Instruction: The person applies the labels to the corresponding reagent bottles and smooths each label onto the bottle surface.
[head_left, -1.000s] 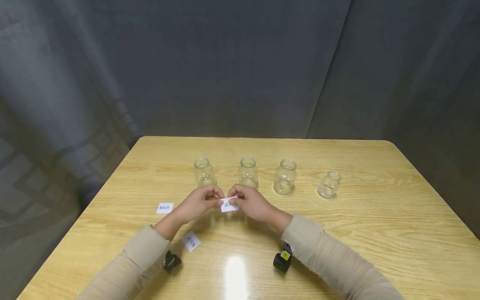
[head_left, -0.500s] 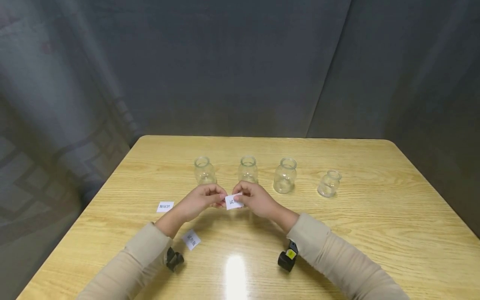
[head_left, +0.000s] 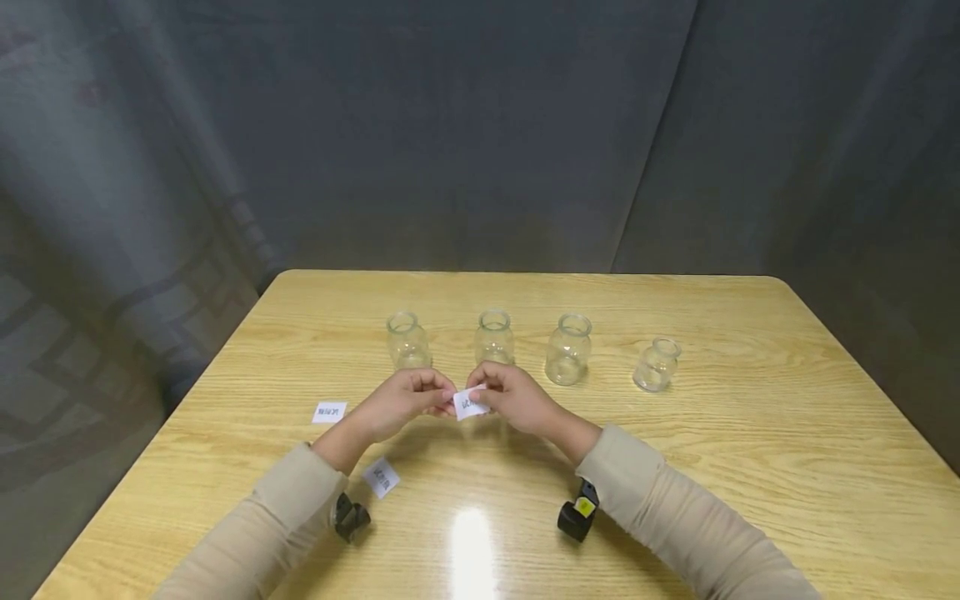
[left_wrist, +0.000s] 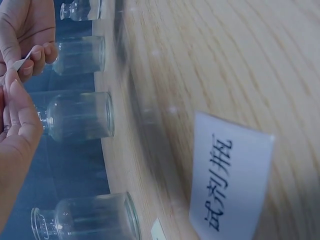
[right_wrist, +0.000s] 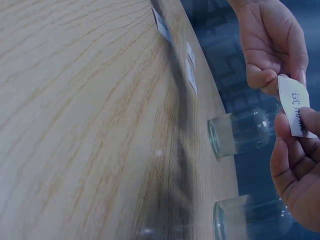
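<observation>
Both hands meet over the middle of the table, at a small white paper label (head_left: 462, 407) printed with dark characters. My right hand (head_left: 522, 402) pinches the label, its thumb lying across the printed face. At the opposite edge, my left hand (head_left: 397, 406) pinches the label between thumb and fingers; its other fingers are curled. Just beyond the hands stands a row of clear glass bottles, among them a left one (head_left: 408, 346), a middle one (head_left: 495, 337) and a larger-looking one (head_left: 568, 354). Their lower parts are partly hidden by the hands.
A smaller glass bottle (head_left: 657, 367) ends the row at the right. Similar printed labels lie on the wooden table (head_left: 750, 433): one left of the left hand (head_left: 329, 412), another beside the left forearm (head_left: 382, 477). A dark curtain (head_left: 480, 150) hangs behind.
Both hands have shifted slightly to the right with the label between them, and the label has tilted a little. The bottles and the labels on the table have stayed put.
</observation>
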